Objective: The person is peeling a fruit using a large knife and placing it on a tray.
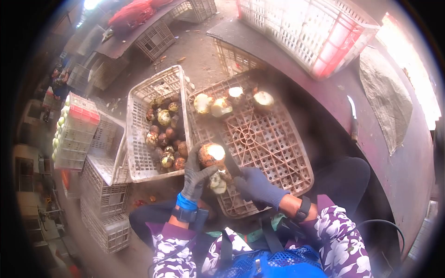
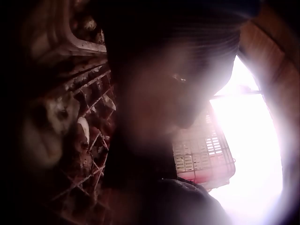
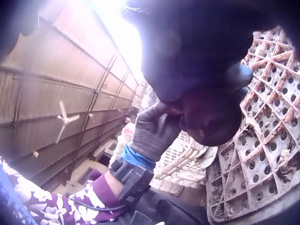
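My left hand (image 1: 197, 173), in a grey glove, grips a round brown-skinned root vegetable (image 1: 211, 156) with a bare white patch on top. In the right wrist view the left hand (image 3: 157, 131) holds the vegetable (image 3: 213, 117), which appears dark. Pale cut peel (image 1: 218, 183) hangs below it. My right hand (image 1: 262, 185), in a blue-grey glove, is curled round the handle of a dark-bladed knife (image 1: 227, 155), its blade beside the vegetable. Beneath the hands lies an upturned plastic crate (image 1: 259, 160). Several white-cut vegetables (image 1: 221, 107) sit on its far end.
A slatted crate (image 1: 132, 134) of unpeeled brown vegetables (image 1: 170, 135) stands to the left. Stacked crates (image 1: 104, 185) are farther left. A second knife (image 1: 353, 118) and a cloth (image 1: 384, 97) lie on the right-hand table (image 1: 333, 99), with a large white-and-red crate (image 1: 306, 32) behind.
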{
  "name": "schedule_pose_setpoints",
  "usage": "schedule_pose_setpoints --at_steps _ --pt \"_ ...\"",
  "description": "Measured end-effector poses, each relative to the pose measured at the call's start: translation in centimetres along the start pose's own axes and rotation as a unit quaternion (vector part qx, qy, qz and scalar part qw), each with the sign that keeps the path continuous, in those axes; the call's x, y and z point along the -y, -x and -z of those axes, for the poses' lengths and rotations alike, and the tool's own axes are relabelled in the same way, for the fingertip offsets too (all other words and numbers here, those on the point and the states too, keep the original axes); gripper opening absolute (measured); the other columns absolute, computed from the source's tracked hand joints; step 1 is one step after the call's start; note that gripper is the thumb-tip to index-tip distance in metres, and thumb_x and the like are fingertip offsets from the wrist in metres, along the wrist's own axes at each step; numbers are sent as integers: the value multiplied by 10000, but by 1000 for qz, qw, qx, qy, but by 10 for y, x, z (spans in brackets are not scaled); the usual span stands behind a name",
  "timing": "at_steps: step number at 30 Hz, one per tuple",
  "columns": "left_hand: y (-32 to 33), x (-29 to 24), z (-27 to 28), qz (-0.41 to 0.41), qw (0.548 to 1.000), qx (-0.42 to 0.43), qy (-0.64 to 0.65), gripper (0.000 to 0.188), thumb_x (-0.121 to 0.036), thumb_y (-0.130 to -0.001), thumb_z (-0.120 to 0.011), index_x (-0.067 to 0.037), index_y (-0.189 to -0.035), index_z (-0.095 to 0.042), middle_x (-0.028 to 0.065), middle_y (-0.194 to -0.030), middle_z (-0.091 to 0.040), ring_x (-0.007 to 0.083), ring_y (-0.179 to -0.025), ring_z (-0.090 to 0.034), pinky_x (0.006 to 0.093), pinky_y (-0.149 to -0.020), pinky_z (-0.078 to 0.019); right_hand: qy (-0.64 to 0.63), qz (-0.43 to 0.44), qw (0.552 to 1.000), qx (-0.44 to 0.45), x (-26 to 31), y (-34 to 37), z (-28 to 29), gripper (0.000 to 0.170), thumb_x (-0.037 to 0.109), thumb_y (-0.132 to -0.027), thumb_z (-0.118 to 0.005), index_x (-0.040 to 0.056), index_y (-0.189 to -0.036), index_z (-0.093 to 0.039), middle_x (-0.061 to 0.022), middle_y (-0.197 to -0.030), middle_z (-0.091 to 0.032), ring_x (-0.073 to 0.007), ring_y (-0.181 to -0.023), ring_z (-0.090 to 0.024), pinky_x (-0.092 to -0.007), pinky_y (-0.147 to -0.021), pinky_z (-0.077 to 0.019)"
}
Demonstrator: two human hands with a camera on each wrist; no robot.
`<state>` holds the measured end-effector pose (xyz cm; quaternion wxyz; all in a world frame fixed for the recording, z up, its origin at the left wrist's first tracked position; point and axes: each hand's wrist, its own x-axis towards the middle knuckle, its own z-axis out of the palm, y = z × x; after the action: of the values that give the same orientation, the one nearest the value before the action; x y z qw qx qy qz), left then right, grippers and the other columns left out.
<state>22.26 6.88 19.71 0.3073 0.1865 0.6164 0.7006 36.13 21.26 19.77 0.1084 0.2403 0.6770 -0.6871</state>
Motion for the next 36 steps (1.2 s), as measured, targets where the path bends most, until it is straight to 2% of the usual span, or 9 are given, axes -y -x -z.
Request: schedule_pose_setpoints --at_steps 3,4,7,13,15,19,22,25,36 --pt "-5 15 -4 29 998 22 -58 773 -55 -721 -746 -16 -1376 -336 114 -1235 -494 213 -1126 -514 333 -970 -451 -33 -9 999 -27 -12 5 1 283 203 -855 -561 -40 -995 -601 -152 -633 -622 -213 -564 -655 -337 -561 -522" --pt "-10 33 2 -14 989 21 -148 783 -76 -723 -754 -17 -1383 -337 139 -1272 -460 239 -1168 -487 348 -985 -436 -29 -17 999 -34 -4 11 6 282 216 -856 -570 -35 -980 -602 -157 -651 -631 -210 -563 -658 -337 -560 -523" --pt "-10 51 9 -82 881 11 -466 812 -100 -716 -768 -19 -1394 -329 173 -1301 -418 271 -1210 -450 363 -1007 -412 32 -12 999 -31 0 8 14 284 229 -857 -564 -32 -963 -601 -186 -695 -637 -259 -603 -665 -365 -603 -529" --pt "-12 40 12 -44 928 -3 -370 791 -85 -714 -781 -15 -1378 -356 170 -1277 -434 271 -1187 -465 331 -984 -432 163 29 985 -39 6 10 8 313 263 -847 -548 -31 -942 -591 -258 -838 -627 -407 -833 -620 -463 -778 -489" --pt "-13 46 21 -73 903 1 -424 752 -70 -719 -777 -11 -1358 -383 154 -1260 -453 253 -1161 -486 323 -967 -448 179 36 982 -37 4 9 7 313 270 -845 -551 -31 -929 -582 -265 -853 -620 -415 -860 -610 -473 -789 -481" --pt "-10 46 28 -59 939 3 -338 687 -48 -727 -764 -18 -1324 -424 127 -1237 -475 224 -1128 -508 322 -950 -463 188 36 981 -35 20 20 13 308 273 -847 -553 -30 -902 -563 -271 -846 -609 -418 -874 -603 -477 -791 -474" --pt "-5 41 23 -49 951 -9 -305 672 -38 -724 -759 -24 -1313 -436 118 -1226 -487 216 -1125 -511 322 -947 -464 179 66 981 -47 14 19 16 292 236 -843 -538 -29 -946 -601 -168 -659 -618 -262 -617 -650 -379 -578 -506" --pt "-4 42 24 -56 948 -6 -315 679 -33 -713 -762 -26 -1311 -439 120 -1221 -497 221 -1124 -515 326 -953 -460 218 50 974 -20 19 24 18 300 267 -847 -563 -31 -880 -551 -268 -815 -602 -425 -838 -596 -479 -769 -474" --pt "-4 48 26 -85 915 -2 -394 689 -42 -717 -759 -23 -1325 -434 116 -1270 -488 218 -1174 -498 315 -973 -445 219 79 973 1 21 23 16 273 234 -826 -563 -36 -871 -561 -280 -815 -600 -439 -832 -588 -492 -756 -470"
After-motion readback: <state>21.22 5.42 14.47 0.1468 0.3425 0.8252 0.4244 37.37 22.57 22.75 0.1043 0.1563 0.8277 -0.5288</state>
